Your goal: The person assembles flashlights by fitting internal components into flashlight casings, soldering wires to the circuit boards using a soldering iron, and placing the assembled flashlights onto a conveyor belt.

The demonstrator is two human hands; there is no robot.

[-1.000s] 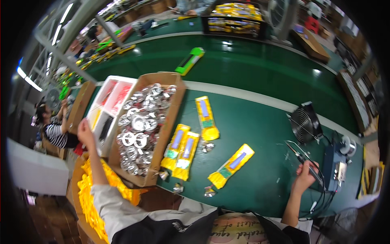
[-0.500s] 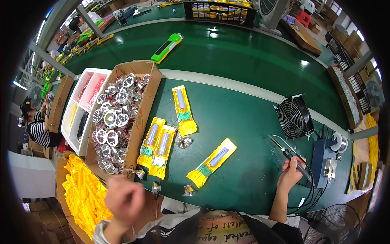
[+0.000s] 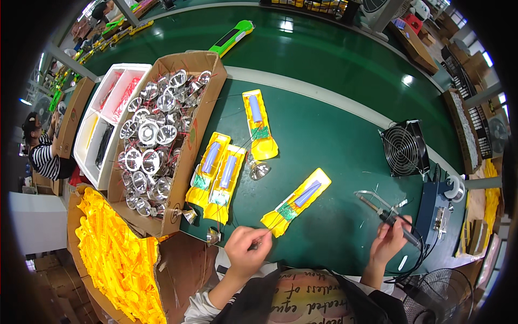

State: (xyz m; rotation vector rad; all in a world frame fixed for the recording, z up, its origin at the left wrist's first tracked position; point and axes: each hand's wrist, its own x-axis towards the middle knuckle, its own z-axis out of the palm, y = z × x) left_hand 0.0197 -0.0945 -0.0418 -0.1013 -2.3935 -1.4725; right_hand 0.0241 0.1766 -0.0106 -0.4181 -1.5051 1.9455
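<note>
My right hand (image 3: 387,243) is wrapped round a soldering iron (image 3: 386,216), its tip pointing up and left over the bench. My left hand (image 3: 247,249) is closed by the lower end of a yellow casing (image 3: 317,181) with a blue cell and a green circuit board. What its fingers pinch, if anything, I cannot make out. Two more yellow casings (image 3: 208,167) (image 3: 231,170) lie side by side to the left. Another casing (image 3: 254,109) lies farther back, a silver reflector (image 3: 259,170) at its lower end. A small reflector (image 3: 213,236) sits just left of my left hand.
An open cardboard box (image 3: 211,108) of silver reflectors stands left, beside a white divided tray (image 3: 81,143) with wires. Below is a carton of yellow plastic parts (image 3: 110,243). A black fan (image 3: 403,148), a blue soldering station (image 3: 430,210) and a solder spool (image 3: 456,188) stand right.
My left hand has moved right, from beside the reflector box to the nearest casing's lower end, and hides the reflector there. The soldering iron stays in my right hand. The whole view has shifted slightly.
</note>
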